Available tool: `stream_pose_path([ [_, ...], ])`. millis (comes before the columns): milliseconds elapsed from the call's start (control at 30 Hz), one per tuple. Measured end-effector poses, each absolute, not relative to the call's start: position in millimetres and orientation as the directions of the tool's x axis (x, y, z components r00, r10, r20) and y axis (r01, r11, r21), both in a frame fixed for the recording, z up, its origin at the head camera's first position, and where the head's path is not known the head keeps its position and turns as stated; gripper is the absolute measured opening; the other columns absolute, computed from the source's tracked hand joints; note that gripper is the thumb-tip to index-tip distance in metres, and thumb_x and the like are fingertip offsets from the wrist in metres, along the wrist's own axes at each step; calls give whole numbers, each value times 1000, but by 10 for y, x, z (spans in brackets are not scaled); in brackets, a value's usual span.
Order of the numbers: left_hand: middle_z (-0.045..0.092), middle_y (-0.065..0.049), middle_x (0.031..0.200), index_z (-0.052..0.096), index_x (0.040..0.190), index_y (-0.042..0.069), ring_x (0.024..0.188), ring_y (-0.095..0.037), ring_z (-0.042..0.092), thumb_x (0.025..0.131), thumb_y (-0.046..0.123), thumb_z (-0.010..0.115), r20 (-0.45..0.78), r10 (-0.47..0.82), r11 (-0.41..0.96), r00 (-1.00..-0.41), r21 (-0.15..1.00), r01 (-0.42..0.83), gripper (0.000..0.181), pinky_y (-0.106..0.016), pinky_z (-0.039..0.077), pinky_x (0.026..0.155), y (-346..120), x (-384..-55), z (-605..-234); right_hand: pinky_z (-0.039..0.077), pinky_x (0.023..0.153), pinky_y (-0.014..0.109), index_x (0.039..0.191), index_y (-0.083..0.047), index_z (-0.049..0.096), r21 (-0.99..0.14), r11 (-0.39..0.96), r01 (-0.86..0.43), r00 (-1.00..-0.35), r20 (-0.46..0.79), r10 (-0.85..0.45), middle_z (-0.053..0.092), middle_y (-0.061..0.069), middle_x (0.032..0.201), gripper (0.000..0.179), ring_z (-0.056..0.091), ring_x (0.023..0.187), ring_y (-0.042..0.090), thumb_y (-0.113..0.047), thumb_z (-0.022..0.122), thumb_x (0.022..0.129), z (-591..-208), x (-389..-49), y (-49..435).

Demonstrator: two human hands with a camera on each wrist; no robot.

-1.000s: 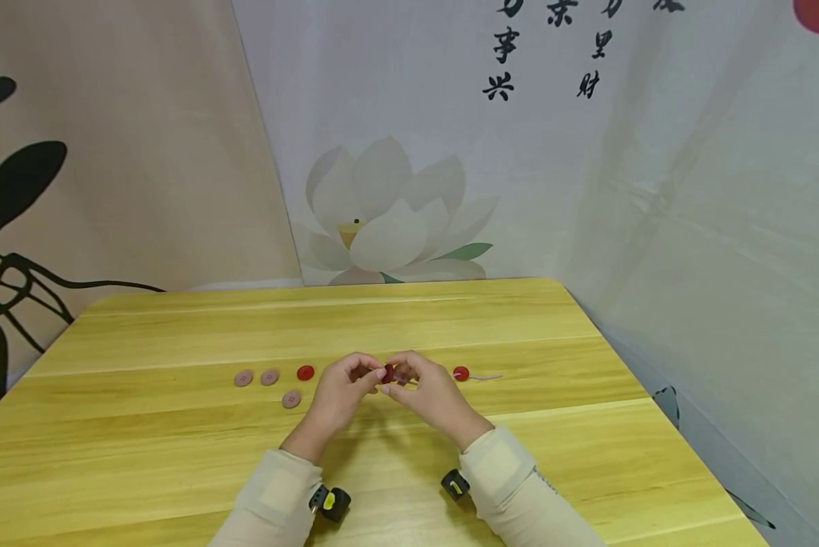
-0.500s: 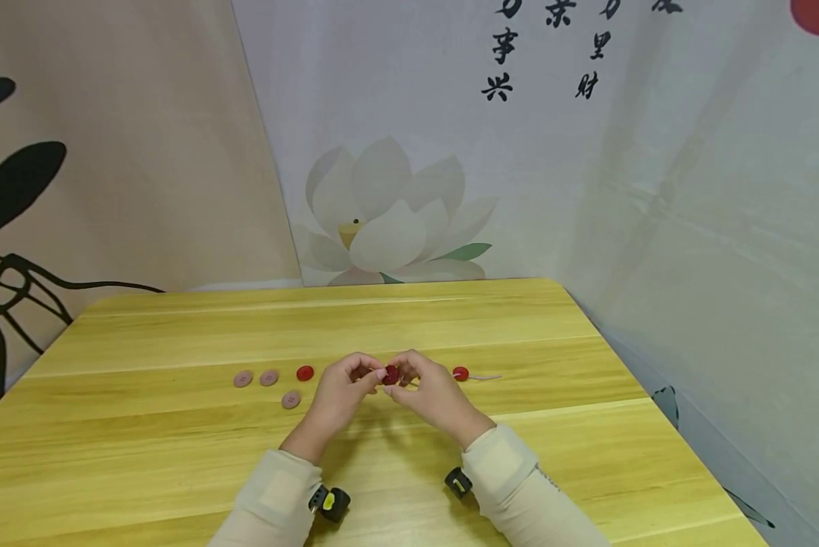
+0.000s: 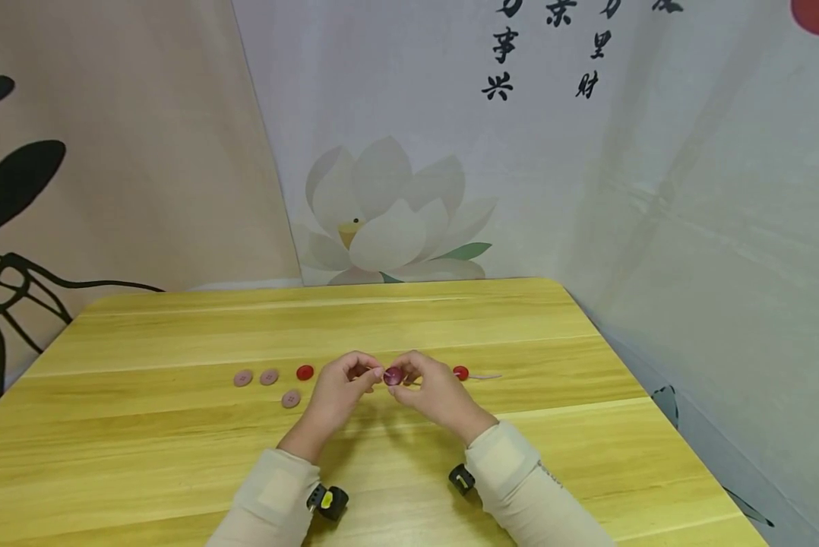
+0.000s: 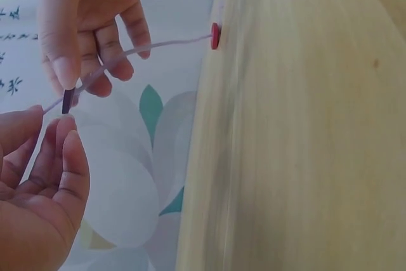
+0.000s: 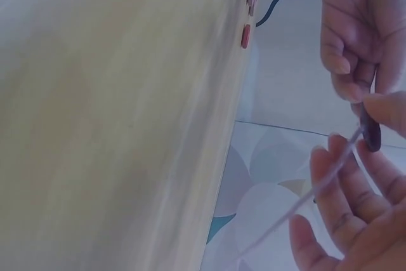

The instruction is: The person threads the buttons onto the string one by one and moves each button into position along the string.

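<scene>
My right hand (image 3: 440, 395) holds a dark purplish-red button (image 3: 393, 376) between thumb and fingers, above the table. A pale pinkish string (image 4: 168, 43) passes through this button. On its other side, my left hand (image 3: 337, 391) pinches the short end of the string, its fingertips right at the button. In the left wrist view the string slants away from the hands to a bright red button (image 4: 216, 36) at the table. That red button lies right of my hands in the head view, with a string tail (image 3: 485, 377) beyond it.
Left of my hands on the wooden table (image 3: 177, 456) lie a loose red button (image 3: 305, 372) and several dusty-pink buttons (image 3: 290, 398). A cloth backdrop (image 3: 409, 114) with a lotus print hangs behind the table's far edge.
The button in my fingers has turned from nearly edge-on to show its round face, and shifted slightly right. The left fingertips have drawn a little off it. Buttons on the table stay put.
</scene>
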State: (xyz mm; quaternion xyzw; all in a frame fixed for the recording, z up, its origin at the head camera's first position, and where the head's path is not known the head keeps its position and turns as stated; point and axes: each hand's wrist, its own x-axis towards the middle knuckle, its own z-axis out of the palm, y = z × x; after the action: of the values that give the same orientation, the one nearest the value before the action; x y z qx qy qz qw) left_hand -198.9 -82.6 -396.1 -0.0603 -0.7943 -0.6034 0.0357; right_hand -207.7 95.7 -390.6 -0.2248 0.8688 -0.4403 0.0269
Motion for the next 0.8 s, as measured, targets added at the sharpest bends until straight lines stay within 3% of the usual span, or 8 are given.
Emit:
stream_pose_path([
  [433,64,-6,85,66,96,1,86,-31,61,93,8,64,108,26,227,-994,968,111,8,-42,54,77,-850,-1995,-3974,49,80,34,112,-13,62,-774,530,-346,-901,115,-419,66,-4,104,23,58,94,14,-18,69,90,-3887,-2114,1038],
  [567,65,-6,84,66,95,1,86,-31,61,93,9,64,105,27,225,-994,968,109,9,-41,54,77,-859,-1994,-3979,49,79,33,112,-14,62,-770,544,-334,-903,96,-418,64,-5,101,22,58,94,14,-18,68,91,-3906,-2140,1071],
  [800,65,-5,84,66,96,1,80,-19,60,93,12,65,96,22,227,-995,969,99,12,-36,53,75,-871,-1979,-3958,49,78,35,111,-15,63,-745,572,-342,-904,94,-418,64,-5,98,21,58,94,15,-19,68,91,-3937,-2209,1144],
])
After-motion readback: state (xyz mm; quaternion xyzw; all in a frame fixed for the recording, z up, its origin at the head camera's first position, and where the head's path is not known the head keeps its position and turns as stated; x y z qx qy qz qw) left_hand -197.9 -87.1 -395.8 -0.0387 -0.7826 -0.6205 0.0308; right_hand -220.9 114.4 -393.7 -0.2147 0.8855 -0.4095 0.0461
